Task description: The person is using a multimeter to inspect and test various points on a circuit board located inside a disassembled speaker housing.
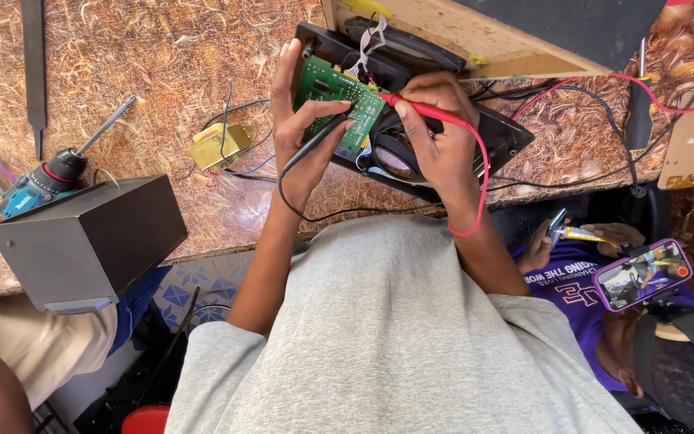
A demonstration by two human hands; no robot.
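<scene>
At about twelve o'clock, the left hand (303, 141) propped up a flat green board (337, 101), its grip pinched on a thin black probe (312, 145) whose tip touched the board. The right hand (437, 133) pinched a glossy red probe (423, 111) against the board's right edge. Both rested over a black plastic housing (501, 135) on the mottled brown tabletop (162, 72); a matte black box (90, 241) sat at nine o'clock.

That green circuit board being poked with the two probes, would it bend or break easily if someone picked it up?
The green circuit board looks thin and flat, so probably stiff and light. Its small soldered parts likely make it fragile under rough grip. White wires seem to tie it to the black casing, so it probably would not lift freely.
</scene>
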